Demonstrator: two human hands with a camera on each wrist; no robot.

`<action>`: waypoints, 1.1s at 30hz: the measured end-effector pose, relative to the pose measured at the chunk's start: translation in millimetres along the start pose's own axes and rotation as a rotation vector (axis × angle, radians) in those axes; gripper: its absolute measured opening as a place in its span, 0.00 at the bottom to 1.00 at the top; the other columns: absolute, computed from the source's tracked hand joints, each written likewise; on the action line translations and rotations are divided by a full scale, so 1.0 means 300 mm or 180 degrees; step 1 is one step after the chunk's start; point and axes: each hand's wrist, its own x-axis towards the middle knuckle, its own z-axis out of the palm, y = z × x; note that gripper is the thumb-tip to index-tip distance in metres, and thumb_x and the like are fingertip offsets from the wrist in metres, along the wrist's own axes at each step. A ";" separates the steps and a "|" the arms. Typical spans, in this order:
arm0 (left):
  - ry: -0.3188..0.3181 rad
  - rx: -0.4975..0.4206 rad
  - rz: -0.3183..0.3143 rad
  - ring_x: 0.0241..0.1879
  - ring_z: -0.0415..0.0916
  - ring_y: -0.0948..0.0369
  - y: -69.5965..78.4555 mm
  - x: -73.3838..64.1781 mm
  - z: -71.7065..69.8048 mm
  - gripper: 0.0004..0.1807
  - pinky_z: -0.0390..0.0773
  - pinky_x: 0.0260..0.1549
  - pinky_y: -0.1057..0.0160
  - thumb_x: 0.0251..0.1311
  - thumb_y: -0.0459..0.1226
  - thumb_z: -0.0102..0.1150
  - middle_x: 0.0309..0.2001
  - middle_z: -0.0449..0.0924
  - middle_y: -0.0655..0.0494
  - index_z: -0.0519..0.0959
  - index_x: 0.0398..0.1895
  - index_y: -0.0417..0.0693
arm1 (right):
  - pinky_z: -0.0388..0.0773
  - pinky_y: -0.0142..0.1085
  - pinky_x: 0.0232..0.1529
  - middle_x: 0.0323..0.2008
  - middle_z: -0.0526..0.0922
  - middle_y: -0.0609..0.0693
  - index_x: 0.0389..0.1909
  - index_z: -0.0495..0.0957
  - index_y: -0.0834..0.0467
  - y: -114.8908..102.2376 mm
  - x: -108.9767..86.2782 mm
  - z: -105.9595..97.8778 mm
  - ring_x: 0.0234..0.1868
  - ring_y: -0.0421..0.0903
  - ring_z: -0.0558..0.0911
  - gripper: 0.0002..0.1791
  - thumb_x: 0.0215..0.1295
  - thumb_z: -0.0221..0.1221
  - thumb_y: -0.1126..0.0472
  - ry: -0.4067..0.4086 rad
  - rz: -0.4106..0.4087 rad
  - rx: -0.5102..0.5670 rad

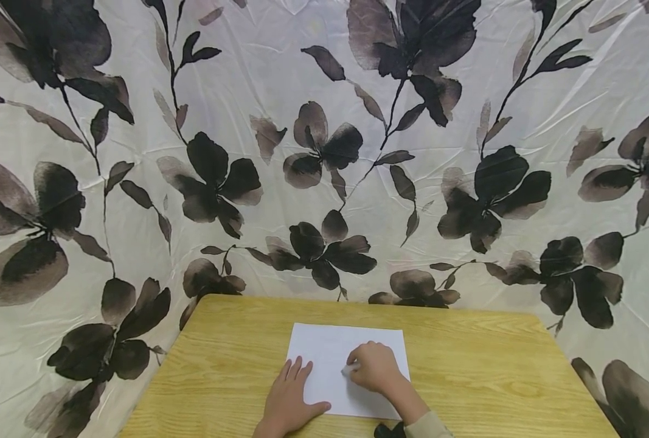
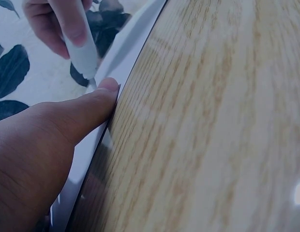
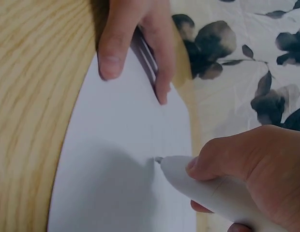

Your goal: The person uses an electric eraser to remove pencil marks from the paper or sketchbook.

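Observation:
A white sheet of paper (image 1: 329, 347) lies on the wooden table, its surface showing no marks that I can make out. My left hand (image 1: 291, 395) rests flat over the sheet's left edge, fingers straight and spread, thumb along the near edge. Over the right half of the paper, my right hand (image 1: 376, 368) grips a thick white correction pen (image 3: 181, 176) with a narrow tip. In the right wrist view that tip meets the paper or hovers just above it; thumb and fingers wrap the body. The left wrist view shows the pen beyond the left thumb (image 2: 87, 108).
The yellow wood-grain table (image 1: 494, 371) extends to both sides of the paper. Floral cloth (image 1: 324, 182) hangs behind the table and along its sides. A small black object (image 1: 390, 431) shows by the right wrist at the bottom; its kind cannot be made out.

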 end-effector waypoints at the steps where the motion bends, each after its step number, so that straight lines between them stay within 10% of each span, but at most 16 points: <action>1: 0.0016 0.0002 0.0014 0.70 0.52 0.38 0.000 -0.001 0.000 0.56 0.56 0.65 0.38 0.45 0.73 0.57 0.69 0.60 0.37 0.68 0.68 0.43 | 0.67 0.33 0.17 0.23 0.82 0.38 0.27 0.88 0.48 -0.001 0.000 0.004 0.20 0.37 0.69 0.08 0.42 0.68 0.62 -0.0006 -0.0010 0.0020; 22: 0.0054 -0.0020 0.0005 0.70 0.51 0.38 -0.009 0.005 0.018 0.56 0.56 0.65 0.39 0.44 0.74 0.57 0.70 0.60 0.38 0.68 0.68 0.44 | 0.71 0.32 0.21 0.25 0.83 0.36 0.28 0.88 0.46 -0.051 0.027 0.027 0.22 0.35 0.72 0.09 0.43 0.68 0.61 -0.0003 -0.0227 -0.0077; 33: 0.0096 -0.0012 0.0024 0.69 0.52 0.38 -0.012 0.007 0.023 0.56 0.56 0.65 0.38 0.44 0.74 0.57 0.69 0.60 0.37 0.68 0.68 0.43 | 0.72 0.35 0.18 0.25 0.84 0.39 0.30 0.88 0.46 0.005 0.012 0.005 0.24 0.40 0.78 0.08 0.45 0.69 0.57 0.0130 0.0057 0.0108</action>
